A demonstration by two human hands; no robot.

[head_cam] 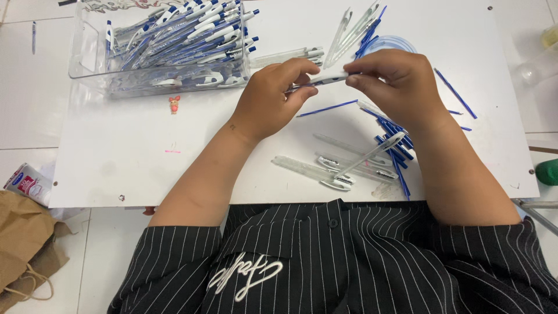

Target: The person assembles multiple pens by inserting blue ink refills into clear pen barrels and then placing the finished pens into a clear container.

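Here the left hand [273, 96] and right hand [392, 81] meet, each grip pinched shut on one pen [325, 79].

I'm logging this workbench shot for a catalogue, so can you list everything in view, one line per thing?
white board: one, white, covers the tabletop
clear bin: one, transparent, top left of the board
finished pens: many, blue and white, piled in the bin
pen barrels: several, clear, lower right of the board
blue refills: many, blue, right of the barrels
loose pen parts: several, clear and blue, top centre
small figure: one, pink, below the bin
paper bag: one, brown, lower left
striped shirt: one, black with white stripes, bottom
pen: one, white, held between both hands
left hand: pinches the pen
right hand: pinches the pen
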